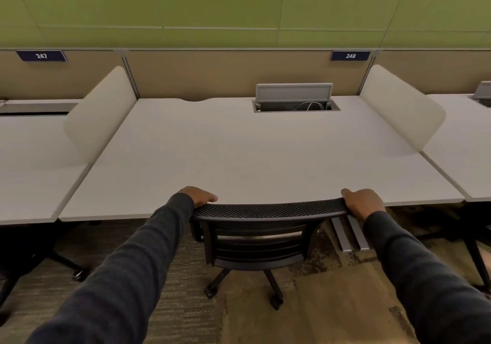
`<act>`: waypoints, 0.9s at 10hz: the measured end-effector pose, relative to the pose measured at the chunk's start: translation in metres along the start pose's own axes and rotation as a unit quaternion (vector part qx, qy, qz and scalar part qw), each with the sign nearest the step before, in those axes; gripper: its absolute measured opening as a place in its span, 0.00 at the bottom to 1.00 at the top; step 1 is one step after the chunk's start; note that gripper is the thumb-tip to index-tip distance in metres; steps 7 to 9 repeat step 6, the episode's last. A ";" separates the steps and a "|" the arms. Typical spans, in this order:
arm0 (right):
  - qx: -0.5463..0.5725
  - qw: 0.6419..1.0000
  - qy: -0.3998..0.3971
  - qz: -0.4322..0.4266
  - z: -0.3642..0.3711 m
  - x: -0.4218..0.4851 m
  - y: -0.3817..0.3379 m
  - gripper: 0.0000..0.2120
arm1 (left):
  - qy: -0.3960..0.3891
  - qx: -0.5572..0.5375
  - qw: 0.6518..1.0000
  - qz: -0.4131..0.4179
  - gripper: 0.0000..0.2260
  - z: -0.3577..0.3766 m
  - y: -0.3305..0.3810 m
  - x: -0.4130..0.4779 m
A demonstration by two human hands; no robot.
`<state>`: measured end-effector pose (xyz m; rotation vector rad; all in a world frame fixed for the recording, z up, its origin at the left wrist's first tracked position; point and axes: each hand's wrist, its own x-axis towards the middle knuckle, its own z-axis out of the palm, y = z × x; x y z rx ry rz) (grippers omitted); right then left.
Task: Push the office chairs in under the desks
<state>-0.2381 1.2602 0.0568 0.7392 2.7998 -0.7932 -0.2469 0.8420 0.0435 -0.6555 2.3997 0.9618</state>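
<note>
A black mesh-backed office chair (265,226) stands at the front edge of the white desk (239,152), its seat hidden under the desktop and its wheeled base showing on the carpet. My left hand (198,196) grips the left end of the backrest's top rail, fingers curled over it. At the right end of that rail my right hand (362,202) holds the corner, thumb on top. The backrest's top edge sits level with the desk's front edge.
Frosted side screens (401,109) divide this desk from neighbouring desks left and right. An open cable box (295,101) sits at the desk's back. Another chair's base (66,266) shows at lower left, and dark legs (475,253) stand at right. Patterned carpet lies underfoot.
</note>
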 end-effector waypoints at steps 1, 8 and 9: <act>0.001 1.000 0.002 0.006 0.001 -0.002 0.000 0.19 | -0.008 -0.012 1.000 -0.006 0.29 -0.001 -0.001 -0.005; 0.510 0.840 0.089 0.163 0.059 -0.093 -0.008 0.36 | -0.030 -0.139 0.990 0.008 0.32 -0.033 -0.077 -0.016; 0.510 0.840 0.089 0.163 0.059 -0.093 -0.008 0.36 | -0.030 -0.139 0.990 0.008 0.32 -0.033 -0.077 -0.016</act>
